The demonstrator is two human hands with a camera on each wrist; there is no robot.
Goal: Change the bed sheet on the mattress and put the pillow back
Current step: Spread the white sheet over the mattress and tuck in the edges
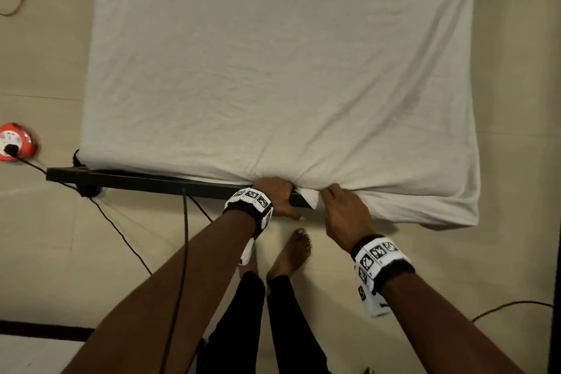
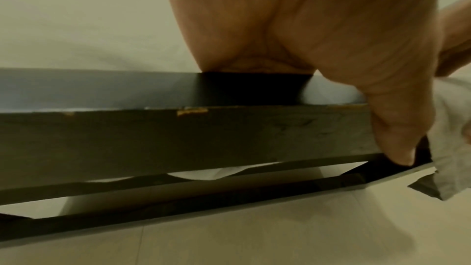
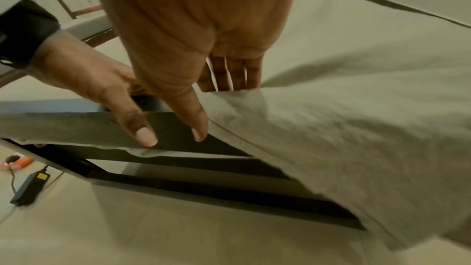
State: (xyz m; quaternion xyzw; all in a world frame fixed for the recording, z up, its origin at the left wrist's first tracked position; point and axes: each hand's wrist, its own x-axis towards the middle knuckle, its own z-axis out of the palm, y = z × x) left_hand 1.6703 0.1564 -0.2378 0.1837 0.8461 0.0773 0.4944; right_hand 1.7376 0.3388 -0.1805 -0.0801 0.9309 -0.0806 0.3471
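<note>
Now left hand (image 1: 277, 196) fingers tucked under sheet (image 1: 273, 70), grip unclear; right hand (image 1: 346, 215) open-fingered on hem.

A black bed frame (image 1: 145, 181) on the pale floor (image 1: 45, 237) carries the white-sheeted mattress (image 1: 273, 70).
</note>
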